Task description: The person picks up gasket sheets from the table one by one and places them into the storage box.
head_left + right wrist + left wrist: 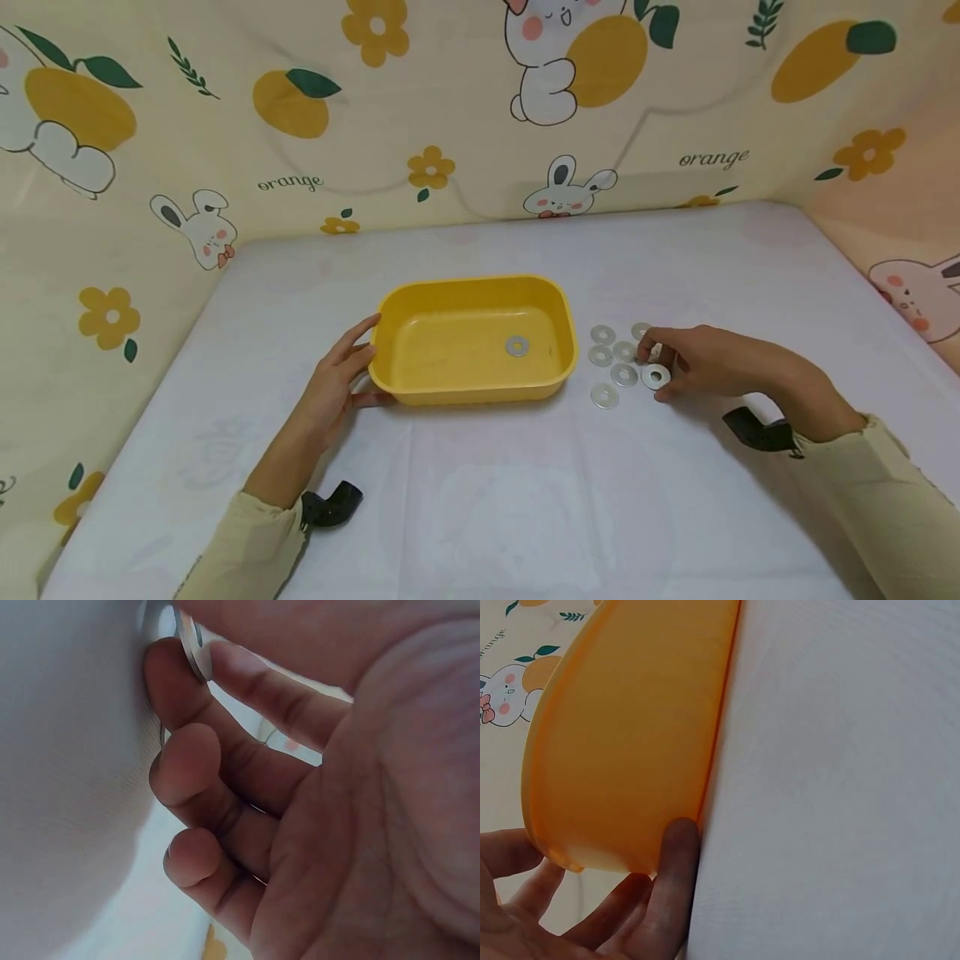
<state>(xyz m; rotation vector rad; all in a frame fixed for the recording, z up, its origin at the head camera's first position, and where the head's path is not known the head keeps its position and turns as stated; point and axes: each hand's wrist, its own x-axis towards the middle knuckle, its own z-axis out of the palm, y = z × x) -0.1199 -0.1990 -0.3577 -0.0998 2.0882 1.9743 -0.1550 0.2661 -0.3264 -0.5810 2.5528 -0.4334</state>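
In the head view a yellow plastic tray with a single metal washer inside sits mid-table. My left hand holds its left end, fingers at the rim and thumb low by the front corner; the left wrist view shows the thumb along the lower wall. To the right of the tray, my right hand pinches a flat metal washer between thumb and fingers. That washer appears edge-on in the right wrist view. Several loose washers lie beside these fingers, some partly hidden.
A white cloth covers the table. Behind it and at both sides hangs a cream curtain printed with rabbits and oranges. Black wrist cameras are worn at both sleeves.
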